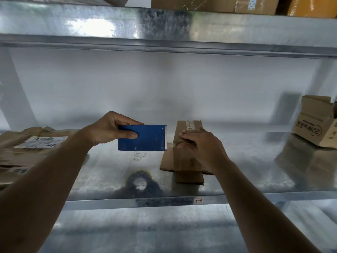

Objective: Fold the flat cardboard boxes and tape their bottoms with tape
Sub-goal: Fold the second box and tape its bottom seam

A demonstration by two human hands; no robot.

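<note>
A: Biggest first. We've got the shiny galvanised metal shelf (237,172), w/ a stack of flat brown cardboard boxes (27,148) at far left.

B: Small folded brown cardboard box (184,157) sits mid-shelf, taped end up. Our right hand (198,145) presses on it, fingers bent over the top edge.

A: And our left hand (109,128) pinches the flat blue rectangular tape dispenser (144,137), thumb under, fingers on top.

B: Clear tape strip (171,144) runs from dispenser to box.
</note>
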